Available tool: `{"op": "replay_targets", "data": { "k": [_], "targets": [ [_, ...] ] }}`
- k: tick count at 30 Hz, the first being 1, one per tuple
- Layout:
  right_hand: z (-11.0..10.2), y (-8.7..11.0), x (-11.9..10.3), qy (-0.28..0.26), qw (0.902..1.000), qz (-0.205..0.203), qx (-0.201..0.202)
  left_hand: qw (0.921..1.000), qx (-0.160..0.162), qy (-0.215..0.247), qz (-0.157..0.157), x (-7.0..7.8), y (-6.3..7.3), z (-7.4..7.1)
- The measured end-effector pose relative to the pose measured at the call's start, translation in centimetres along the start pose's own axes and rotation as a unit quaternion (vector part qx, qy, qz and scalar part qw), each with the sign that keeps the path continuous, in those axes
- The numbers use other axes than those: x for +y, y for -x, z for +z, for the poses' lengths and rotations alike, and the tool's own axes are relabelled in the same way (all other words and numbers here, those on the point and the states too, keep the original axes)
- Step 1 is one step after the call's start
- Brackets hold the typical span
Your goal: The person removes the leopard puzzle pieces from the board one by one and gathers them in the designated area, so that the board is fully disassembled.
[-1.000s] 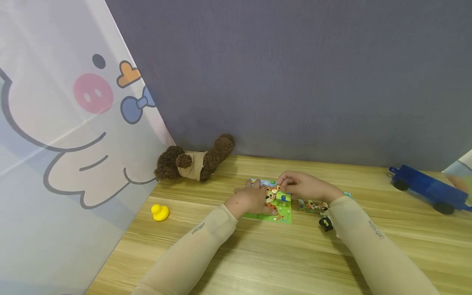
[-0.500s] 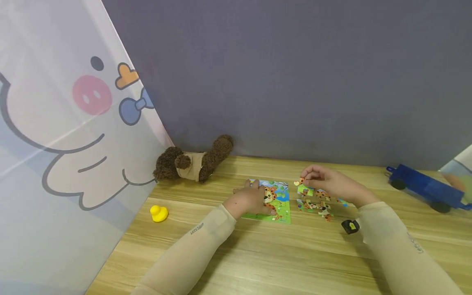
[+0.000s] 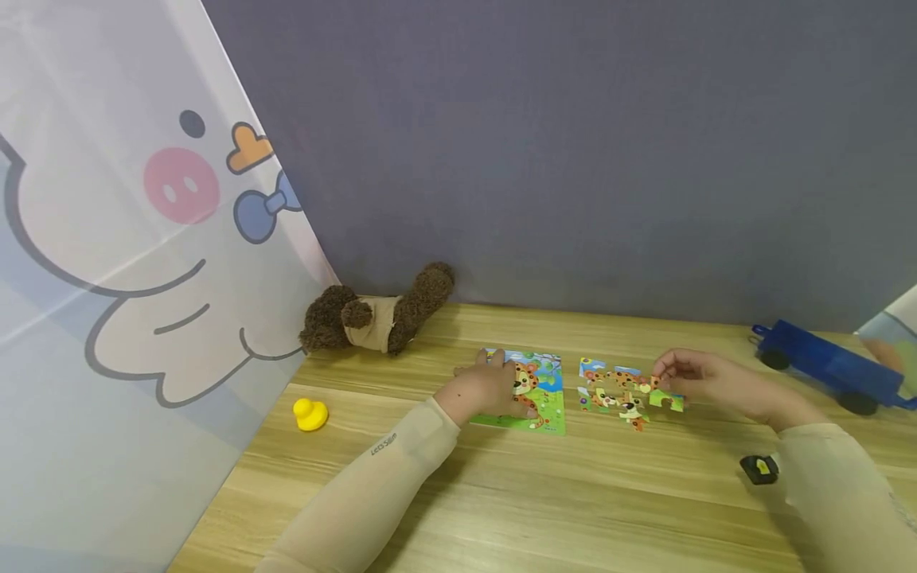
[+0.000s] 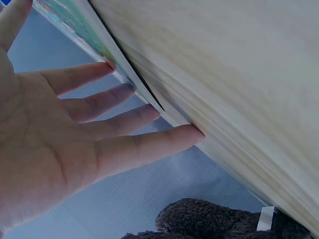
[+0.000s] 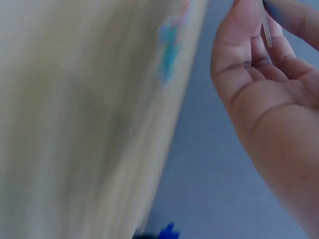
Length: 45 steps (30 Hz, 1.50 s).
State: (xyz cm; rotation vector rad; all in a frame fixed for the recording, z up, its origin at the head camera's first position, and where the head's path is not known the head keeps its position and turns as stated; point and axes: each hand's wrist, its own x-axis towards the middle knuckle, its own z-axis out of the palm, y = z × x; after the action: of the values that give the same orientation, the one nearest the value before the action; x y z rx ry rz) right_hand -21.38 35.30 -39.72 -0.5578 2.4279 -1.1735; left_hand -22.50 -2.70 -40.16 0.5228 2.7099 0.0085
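A green and blue puzzle board (image 3: 548, 415) with a spotted cartoon animal lies on the wooden table. My left hand (image 3: 485, 388) rests across its left part, covering that side; the fingers (image 4: 144, 144) look straight and spread in the left wrist view. To the right of the board my right hand (image 3: 705, 382) pinches a puzzle piece (image 3: 668, 401), green with orange, between thumb and fingers. Only the thin edge of this puzzle piece (image 5: 268, 35) shows in the right wrist view. Several loose puzzle pieces (image 3: 605, 398) lie between the board and my right hand.
A yellow rubber duck (image 3: 310, 415) stands at the left. Behind it, a brown teddy bear (image 3: 372, 322) lies by the grey wall (image 3: 573, 159). At the far right is a blue toy wagon (image 3: 831, 364). The wrist camera (image 3: 759, 469) hangs below my right sleeve.
My right hand has moved right from over the board, past the loose pieces, carrying the pinched puzzle piece. The left hand has stayed on the board.
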Motion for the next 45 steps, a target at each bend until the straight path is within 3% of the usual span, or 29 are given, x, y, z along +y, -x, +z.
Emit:
{"op": "replay_targets", "data": {
  "k": [8, 21, 34, 45],
  "targets": [
    [0.4, 1.3, 2.9, 0.007, 0.9996, 0.001, -0.026, 1.0, 0.002, 0.007, -0.005, -0.1, 0.1, 0.1],
    [1.0, 1.0, 2.9, 0.019, 0.9995, 0.023, -0.012, 0.9999, 0.005, 0.015, 0.002, -0.1, -0.2, 0.1],
    [1.4, 0.8, 2.4, 0.042, 0.9991, 0.005, 0.005, 1.0, 0.002, 0.007, 0.001, 0.0, -0.1, 0.1],
    [1.3, 0.9, 2.4, 0.087, 0.9954, 0.015, 0.037, 1.0, 0.001, 0.003, -0.001, 0.0, -0.1, 0.0]
  ]
}}
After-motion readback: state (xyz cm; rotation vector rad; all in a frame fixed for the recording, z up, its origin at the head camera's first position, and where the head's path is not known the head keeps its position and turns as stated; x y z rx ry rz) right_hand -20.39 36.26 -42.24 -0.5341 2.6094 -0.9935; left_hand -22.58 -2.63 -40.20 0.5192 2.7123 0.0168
